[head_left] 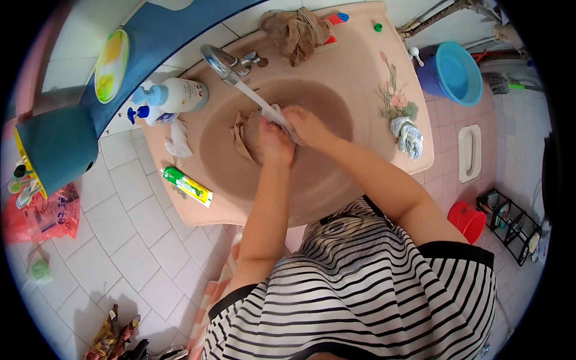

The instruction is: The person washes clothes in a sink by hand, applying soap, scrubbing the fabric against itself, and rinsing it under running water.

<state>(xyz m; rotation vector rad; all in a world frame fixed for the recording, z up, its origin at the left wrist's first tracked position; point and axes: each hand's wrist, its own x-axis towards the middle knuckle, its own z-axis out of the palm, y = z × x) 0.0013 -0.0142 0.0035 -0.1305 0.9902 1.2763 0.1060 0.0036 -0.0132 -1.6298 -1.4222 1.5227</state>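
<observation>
Over the pink sink basin (327, 99), my left hand (276, 143) and my right hand (307, 126) are close together, both closed on a small whitish wet cloth (293, 133). Water runs from the chrome faucet (219, 63) in a slanting stream onto the cloth and my fingers. A brown thin fabric (241, 137) lies in the basin just left of my left hand, partly hidden behind it. The exact shape of the cloth cannot be made out between my fingers.
Pump bottles (183, 95) and a green-yellow tube (187, 186) are at the sink's left. A bunched brown garment (294, 35) lies at the back, a striped cloth (408, 138) at the right edge. Beyond stand a blue basin (459, 72), red bucket (467, 222) and black rack (507, 222).
</observation>
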